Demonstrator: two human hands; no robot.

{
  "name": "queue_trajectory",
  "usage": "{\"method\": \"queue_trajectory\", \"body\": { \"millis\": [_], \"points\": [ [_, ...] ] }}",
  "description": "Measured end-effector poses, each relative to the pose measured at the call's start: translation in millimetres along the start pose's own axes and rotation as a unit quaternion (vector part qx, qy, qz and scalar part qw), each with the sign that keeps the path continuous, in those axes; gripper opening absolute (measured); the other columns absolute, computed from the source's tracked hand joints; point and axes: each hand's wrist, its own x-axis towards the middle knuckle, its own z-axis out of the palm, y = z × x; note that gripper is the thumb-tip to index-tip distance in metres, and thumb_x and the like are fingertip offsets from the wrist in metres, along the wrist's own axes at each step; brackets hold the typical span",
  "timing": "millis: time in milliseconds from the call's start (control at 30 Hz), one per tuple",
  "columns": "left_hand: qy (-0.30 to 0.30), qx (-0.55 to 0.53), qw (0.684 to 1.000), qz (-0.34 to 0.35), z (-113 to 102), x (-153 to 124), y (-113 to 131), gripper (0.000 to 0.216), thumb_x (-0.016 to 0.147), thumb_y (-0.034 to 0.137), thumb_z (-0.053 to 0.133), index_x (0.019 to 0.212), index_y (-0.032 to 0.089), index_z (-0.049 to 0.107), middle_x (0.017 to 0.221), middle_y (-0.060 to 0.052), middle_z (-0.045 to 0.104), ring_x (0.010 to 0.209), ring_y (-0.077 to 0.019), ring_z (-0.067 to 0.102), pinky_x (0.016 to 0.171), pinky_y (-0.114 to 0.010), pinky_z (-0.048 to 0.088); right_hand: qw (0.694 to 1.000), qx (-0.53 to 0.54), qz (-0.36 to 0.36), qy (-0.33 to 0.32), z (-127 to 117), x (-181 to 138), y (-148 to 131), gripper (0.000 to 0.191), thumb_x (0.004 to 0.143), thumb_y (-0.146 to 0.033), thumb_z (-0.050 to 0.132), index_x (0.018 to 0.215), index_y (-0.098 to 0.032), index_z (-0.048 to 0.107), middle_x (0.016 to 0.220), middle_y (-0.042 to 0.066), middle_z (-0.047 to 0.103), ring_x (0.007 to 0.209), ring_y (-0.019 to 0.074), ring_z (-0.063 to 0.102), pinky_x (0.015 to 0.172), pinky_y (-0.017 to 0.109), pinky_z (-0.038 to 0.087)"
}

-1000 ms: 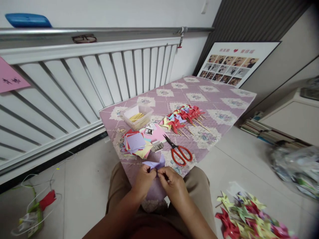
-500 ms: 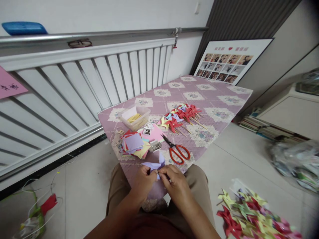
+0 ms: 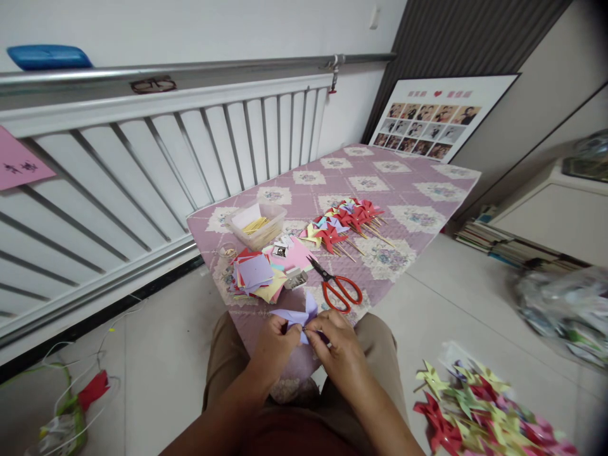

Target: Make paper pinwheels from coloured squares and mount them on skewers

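My left hand (image 3: 275, 345) and my right hand (image 3: 338, 349) meet at the near edge of the quilted table, both pinching a folded lilac paper piece (image 3: 297, 313) at its middle. The fingers are closed on the paper. Just beyond it lie red-handled scissors (image 3: 338, 288), a stack of coloured paper squares (image 3: 259, 275) and a small silver stapler-like object (image 3: 295, 277). Further back a row of finished paper pinwheels on sticks (image 3: 346, 221) lies on the cloth.
The table's purple floral cover (image 3: 408, 190) stretches away from me. A clear plastic box with thin sticks (image 3: 256, 223) stands at the left. More pinwheels (image 3: 479, 411) lie on the floor at right, a white radiator (image 3: 142, 171) at left, a photo board (image 3: 437, 123) behind.
My hands have shifted slightly up and closer together on the lilac paper; the right fingers now press over its centre. The view has dipped a little.
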Motion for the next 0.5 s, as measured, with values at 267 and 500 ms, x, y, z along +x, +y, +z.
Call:
{"method": "queue_trajectory", "body": {
  "millis": [267,500],
  "points": [
    [0.004,0.013,1.000,-0.002,-1.4,-0.3,1.3,0.011,0.072,0.028,0.056,0.067,0.019,0.060,0.060,0.000,0.058,0.057,-0.0141,0.052,0.056,-0.026,0.042,0.997,0.062,0.030,-0.026,-3.1,1.2,-2.8,0.014,0.087,-0.016,0.054,0.076,-0.020,0.062,0.083,0.005,0.055,0.082,0.0212,0.054,0.074,0.034,0.042],
    [-0.005,0.030,0.999,0.014,-4.0,2.2,-3.5,0.009,0.073,0.026,0.056,0.071,0.019,0.061,0.064,0.000,0.060,0.061,-0.0148,0.054,0.059,-0.026,0.043,0.993,0.094,0.056,-0.041,-4.2,2.3,-2.6,0.015,0.086,-0.017,0.055,0.075,-0.020,0.064,0.082,0.005,0.054,0.083,0.0210,0.054,0.075,0.033,0.043]
  ]
}}
